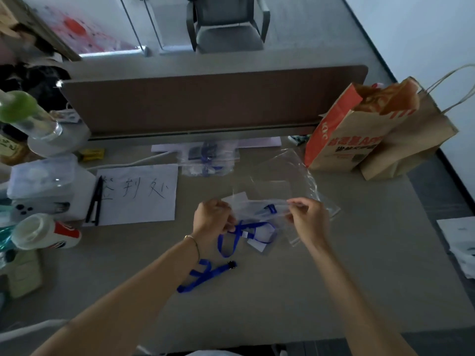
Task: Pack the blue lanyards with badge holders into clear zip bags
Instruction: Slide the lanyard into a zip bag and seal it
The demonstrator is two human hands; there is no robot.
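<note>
Holding the limp, slippery zip bag above the desk, our right hand pinches its mouth while our left hand grips the floppy lanyard; we'd pinch near the stiffer badge holder.

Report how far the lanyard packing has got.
Done: one filled bag lies by the divider. In hand: both hands, left and right, hold a clear bag over a lanyard. Left: that one and another lanyard nearer the person.

Left hand and right hand raised, fingers curled
</note>
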